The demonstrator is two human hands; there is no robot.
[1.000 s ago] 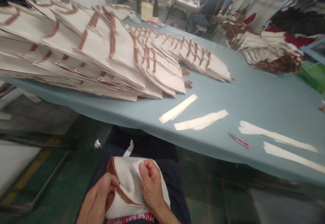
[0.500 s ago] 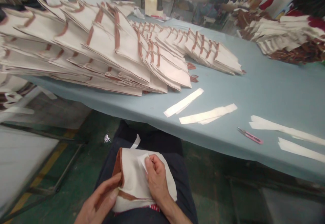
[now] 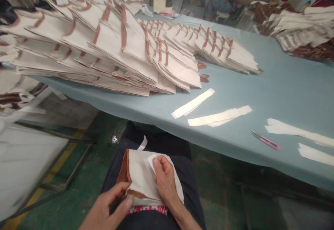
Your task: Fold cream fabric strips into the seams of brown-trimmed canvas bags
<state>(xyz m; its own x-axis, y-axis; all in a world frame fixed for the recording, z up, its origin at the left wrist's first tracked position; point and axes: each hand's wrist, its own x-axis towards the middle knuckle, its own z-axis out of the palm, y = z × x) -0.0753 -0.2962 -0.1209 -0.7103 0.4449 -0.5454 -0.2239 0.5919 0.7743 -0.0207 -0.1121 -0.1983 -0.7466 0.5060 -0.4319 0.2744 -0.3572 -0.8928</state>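
On my lap lies a cream fabric piece (image 3: 143, 167) with a brown lining, its left end gaping. My left hand (image 3: 112, 202) pinches the brown-edged lower corner of that opening between thumb and fingers. Over the middle of the piece, my right hand (image 3: 167, 177) is closed on a small white strip (image 3: 151, 160), gripped between thumb and curled fingers. Red-and-white patterned cloth (image 3: 151, 209) shows under the lower edge. Another white strip (image 3: 143, 143) rests on my dark clothing just beyond the fabric.
A blue-covered table (image 3: 161, 113) runs across in front. Large stacks of cream pieces (image 3: 141, 56) with brown edging fill its left side. White strips (image 3: 219, 116) and pink thread snips (image 3: 266, 140) lie near the front edge. More fabric (image 3: 308, 28) is heaped at far right.
My left hand has shifted its hold slightly along the opening's lower edge, and more of the patterned cloth shows. My right hand keeps the strip in about the same place. The view has shifted slightly.
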